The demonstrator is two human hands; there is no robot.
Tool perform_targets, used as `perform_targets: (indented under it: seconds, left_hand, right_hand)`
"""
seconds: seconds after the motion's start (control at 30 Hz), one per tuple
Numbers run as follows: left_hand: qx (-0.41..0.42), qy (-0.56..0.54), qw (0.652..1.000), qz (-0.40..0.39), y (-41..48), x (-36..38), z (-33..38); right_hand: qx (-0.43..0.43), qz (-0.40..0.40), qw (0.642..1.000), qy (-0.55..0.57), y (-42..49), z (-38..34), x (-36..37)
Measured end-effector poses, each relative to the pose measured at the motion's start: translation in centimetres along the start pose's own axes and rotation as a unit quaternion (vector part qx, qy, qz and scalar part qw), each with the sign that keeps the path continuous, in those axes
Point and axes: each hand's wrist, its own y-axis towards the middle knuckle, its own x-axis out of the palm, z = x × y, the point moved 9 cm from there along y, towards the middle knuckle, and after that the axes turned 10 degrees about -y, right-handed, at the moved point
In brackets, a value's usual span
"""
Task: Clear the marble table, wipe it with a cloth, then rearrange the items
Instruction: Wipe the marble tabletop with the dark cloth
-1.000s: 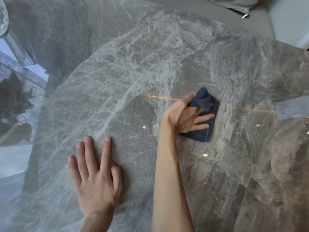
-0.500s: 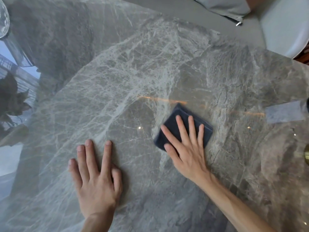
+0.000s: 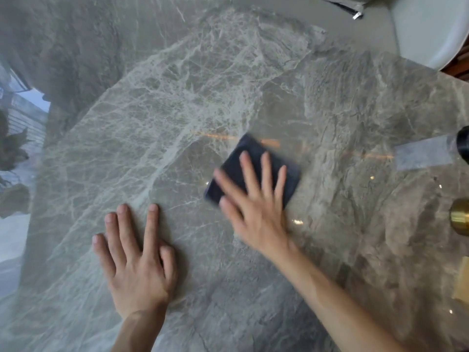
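Navy-blue, folded square, motion-blurred: pressing the cloth point(image 3: 233, 161) flat on the counter point(image 3: 330, 97) with right hand point(image 3: 253, 212), fingers straight and spread; bracing left hand point(image 3: 137, 265) flat just beside, fingers straight.

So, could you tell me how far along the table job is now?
Clearing looks largely done: the table is bare in the middle, though a brass item and a black item show at the view's right edge. Wiping is in hand: the right hand presses the cloth flat, blurred mid-stroke, while the left hand rests flat on the marble. Left: the rest of the wipe, then rearranging.
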Motion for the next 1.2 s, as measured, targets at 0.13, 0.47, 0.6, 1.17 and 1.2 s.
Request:
perform_targets:
  seconds: [0.13,0.47,0.6,1.17,1.2]
  left_hand:
    - [-0.014,-0.005,1.0,-0.01,0.1,0.1,-0.1]
    - [-0.005,0.002,1.0,0.009,-0.1,0.1,-0.2]
    - [-0.005,-0.012,1.0,0.017,-0.2,-0.2,0.0]
    - [-0.016,0.001,1.0,-0.005,-0.1,-0.4,0.3]
    - [-0.019,-0.003,1.0,-0.005,-0.1,-0.4,0.2]
  right_hand:
    - [-0.094,-0.043,0.994,-0.015,-9.2,0.8,1.4]
    - [0.207,-0.012,0.978,0.013,2.3,7.0,0.0]
    - [0.003,0.014,1.0,0.013,-4.3,-2.1,0.1]
    - [-0.028,0.027,0.999,0.022,-5.7,-2.5,0.0]
    - [-0.077,0.006,0.997,0.015,-9.2,-2.7,0.6]
